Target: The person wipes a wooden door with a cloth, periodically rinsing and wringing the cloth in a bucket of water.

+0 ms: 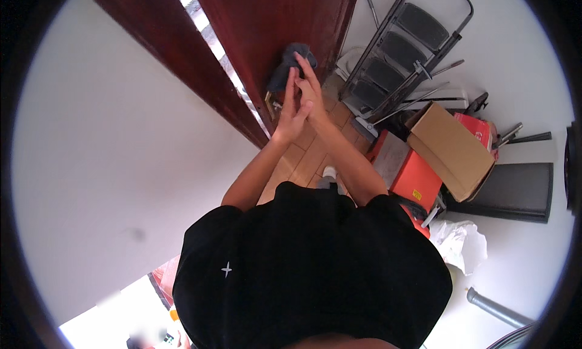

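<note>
My left hand (292, 110) and my right hand (312, 92) meet palm to palm in front of me, fingers stretched towards the wooden door, with no object visible between them. Just beyond the fingertips a dark grey cloth (283, 74) hangs at the edge of the dark red wooden door (254, 26), over where a brass-coloured handle plate (270, 104) partly shows. The door stands slightly ajar, and daylight comes through the gap beside its frame.
A folding step ladder (402, 49) leans on the right wall, with a broom (365, 125) below it. An open cardboard box (448, 151) rests by orange-red boxes (416, 178). A white plastic bag (457, 244) lies near. At lower left, a person (182, 340) is partly visible.
</note>
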Demonstrator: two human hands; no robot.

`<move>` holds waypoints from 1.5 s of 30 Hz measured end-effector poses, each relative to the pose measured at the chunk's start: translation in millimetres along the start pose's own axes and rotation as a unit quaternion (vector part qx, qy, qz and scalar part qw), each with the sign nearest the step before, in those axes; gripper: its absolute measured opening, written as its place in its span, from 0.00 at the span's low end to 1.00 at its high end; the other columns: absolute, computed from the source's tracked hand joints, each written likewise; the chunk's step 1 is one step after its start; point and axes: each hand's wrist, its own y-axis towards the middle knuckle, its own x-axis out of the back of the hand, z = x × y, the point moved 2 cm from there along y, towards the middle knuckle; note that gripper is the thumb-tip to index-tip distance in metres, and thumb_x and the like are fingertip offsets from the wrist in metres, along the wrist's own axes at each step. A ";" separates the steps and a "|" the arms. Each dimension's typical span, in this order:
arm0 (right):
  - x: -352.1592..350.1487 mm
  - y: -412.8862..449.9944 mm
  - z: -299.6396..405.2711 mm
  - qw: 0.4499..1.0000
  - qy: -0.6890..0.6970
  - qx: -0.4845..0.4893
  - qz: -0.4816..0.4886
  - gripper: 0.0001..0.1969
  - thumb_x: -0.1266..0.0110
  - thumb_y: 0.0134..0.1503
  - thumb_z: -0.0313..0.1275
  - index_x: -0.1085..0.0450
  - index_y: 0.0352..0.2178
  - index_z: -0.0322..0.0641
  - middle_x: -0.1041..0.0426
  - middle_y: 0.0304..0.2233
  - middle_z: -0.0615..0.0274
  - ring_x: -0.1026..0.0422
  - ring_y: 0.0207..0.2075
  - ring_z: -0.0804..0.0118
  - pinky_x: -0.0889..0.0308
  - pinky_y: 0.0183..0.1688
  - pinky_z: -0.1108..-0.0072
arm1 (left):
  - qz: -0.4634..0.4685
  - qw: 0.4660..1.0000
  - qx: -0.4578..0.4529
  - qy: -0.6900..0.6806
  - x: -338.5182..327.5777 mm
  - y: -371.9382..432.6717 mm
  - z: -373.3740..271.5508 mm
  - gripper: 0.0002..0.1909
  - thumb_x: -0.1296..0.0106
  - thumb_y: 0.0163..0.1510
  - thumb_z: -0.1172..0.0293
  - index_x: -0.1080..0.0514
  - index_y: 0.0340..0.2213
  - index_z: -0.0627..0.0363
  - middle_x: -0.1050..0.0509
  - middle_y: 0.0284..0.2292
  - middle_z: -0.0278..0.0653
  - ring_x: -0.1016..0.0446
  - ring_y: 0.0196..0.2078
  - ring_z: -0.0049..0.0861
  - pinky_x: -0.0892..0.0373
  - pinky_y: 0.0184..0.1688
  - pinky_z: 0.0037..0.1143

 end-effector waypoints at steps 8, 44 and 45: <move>4.0 75.0 -20.4 0.980 -0.025 0.039 0.192 0.37 0.59 0.64 0.28 0.64 0.70 0.58 0.77 0.71 0.48 0.79 0.71 0.49 0.76 0.70 0.61 | -0.105 0.990 -0.045 0.080 -9.5 57.9 51.0 0.46 0.61 0.64 0.47 0.66 0.66 0.68 0.65 0.69 0.51 0.65 0.71 0.40 0.63 0.69 0.33; 32.6 212.4 20.1 0.977 0.035 0.153 0.146 0.41 0.61 0.56 0.28 0.66 0.70 0.49 0.76 0.71 0.45 0.81 0.71 0.45 0.80 0.69 0.58 | -0.195 0.966 -0.058 0.159 -17.7 200.3 19.8 0.35 0.76 0.68 0.49 0.48 0.64 0.69 0.48 0.66 0.50 0.51 0.70 0.37 0.56 0.68 0.28; 22.1 202.5 28.0 0.976 0.004 0.151 0.155 0.40 0.61 0.56 0.28 0.65 0.70 0.49 0.75 0.71 0.43 0.81 0.71 0.44 0.82 0.69 0.57 | -0.200 0.962 -0.091 0.162 -13.5 189.4 9.2 0.37 0.77 0.68 0.48 0.49 0.64 0.69 0.49 0.67 0.50 0.52 0.70 0.37 0.56 0.68 0.29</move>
